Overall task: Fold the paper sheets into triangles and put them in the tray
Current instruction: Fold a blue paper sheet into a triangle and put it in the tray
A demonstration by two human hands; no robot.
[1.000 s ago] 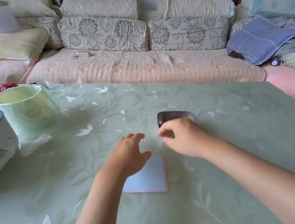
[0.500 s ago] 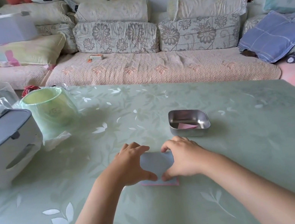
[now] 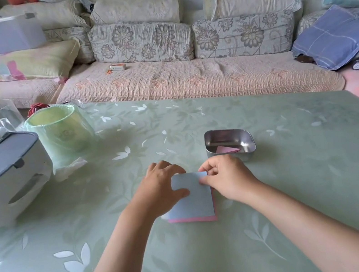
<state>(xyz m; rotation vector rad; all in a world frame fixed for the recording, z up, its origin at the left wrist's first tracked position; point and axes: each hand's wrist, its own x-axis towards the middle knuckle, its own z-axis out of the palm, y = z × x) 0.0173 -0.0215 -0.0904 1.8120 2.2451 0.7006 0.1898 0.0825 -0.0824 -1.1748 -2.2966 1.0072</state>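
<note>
Right grip first: thumb and forefinger are pressed together on the far right corner of the blue sheet, a clean pinch right at the tip. Left grip sits on the sheet's left side with the thumb laid flat across the paper and the fingers bent over the far left corner. Whether those fingers have got under the edge is hard to say from this angle, but it reads as a hold. The blue sheet itself lies flat and square, with no crease showing, on the surface straight in front of the person.

A pink sheet peeks out beneath it along the near and right edges, so that one is waiting its turn. Just beyond the right grip stands the metal tray, and there is a pink folded triangle lying inside.

So the score, as I judge it: one piece folded and delivered, the blue one only at the start of its fold, and the pink one underneath untouched. The corner pinch looks set up for a diagonal fold; then comes pressing the crease and a short trip to the tray, with at least one more sheet to go.
</note>
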